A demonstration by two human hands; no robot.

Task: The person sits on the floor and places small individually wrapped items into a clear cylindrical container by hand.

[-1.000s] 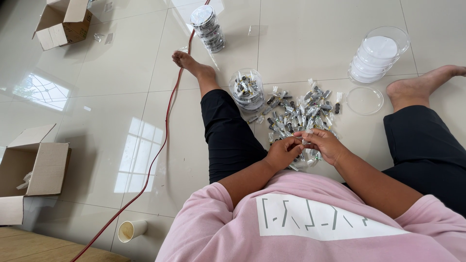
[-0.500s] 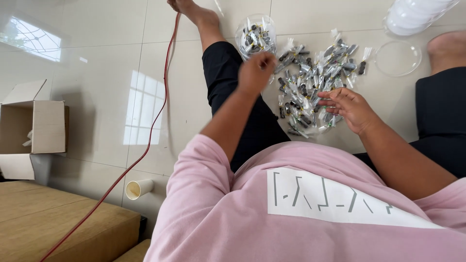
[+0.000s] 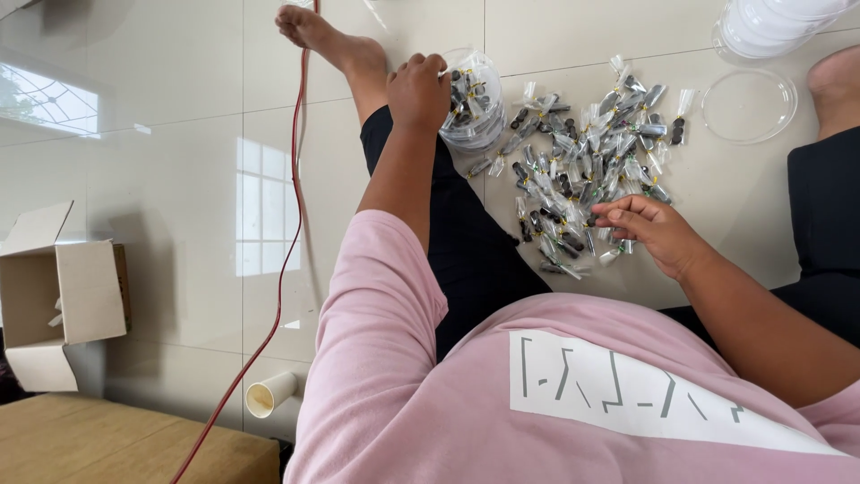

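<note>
Since the earlier frame, left hand (image 3: pixel 418 90) has gone further forward to the clear round container (image 3: pixel 475 112); right hand (image 3: pixel 652 231) has settled at the near edge of the pile.

Floor (image 3: pixel 179 134): pale glossy tile, carrying all items.
Small clear packets (image 3: pixel 582 161): loose heap of tied bags with dark contents, spread between the outstretched legs.
Clear round container: partly filled with packets, just left of the heap, beside the left leg.
Clear shallow dish (image 3: pixel 749 106): right of the heap, apart from it.
Stack of clear lids (image 3: pixel 770 22): far right, cut by the frame.
Red cable (image 3: pixel 287 242): runs down the floor left of the left leg.
Open cardboard box (image 3: pixel 58 300): far left.
Paper cup (image 3: pixel 270 394): on its side, near left.

Left hand: fingers curled over the container's rim, touching it; whether it grips a packet cannot be told.
Right hand: loosely open, fingertips resting on packets at the heap's near edge.
</note>
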